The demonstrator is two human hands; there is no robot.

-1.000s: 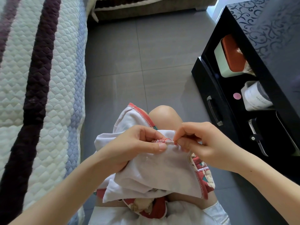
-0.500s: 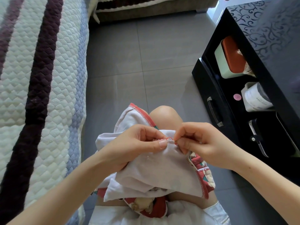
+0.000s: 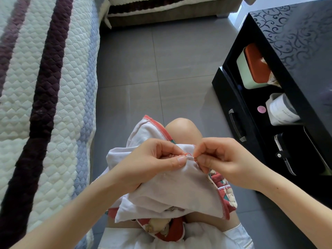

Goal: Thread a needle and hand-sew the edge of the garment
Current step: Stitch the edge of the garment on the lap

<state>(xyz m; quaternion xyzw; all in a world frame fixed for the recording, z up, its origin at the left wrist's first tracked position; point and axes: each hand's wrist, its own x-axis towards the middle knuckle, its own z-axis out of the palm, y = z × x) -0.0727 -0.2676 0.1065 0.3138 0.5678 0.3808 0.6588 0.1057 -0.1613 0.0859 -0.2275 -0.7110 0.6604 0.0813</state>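
The loop of red thread (image 3: pixel 187 155) at the garment's (image 3: pixel 176 187) edge is smaller than a second ago. Then it was a wider ring lying along the stitched hem; now it is a tight little arc between the two hands. The right hand (image 3: pixel 226 159) sits slightly further left, its fingers (image 3: pixel 198 152) pinching the red thread just beside the thumb of the left hand (image 3: pixel 149 162). Less of the hem shows between them.
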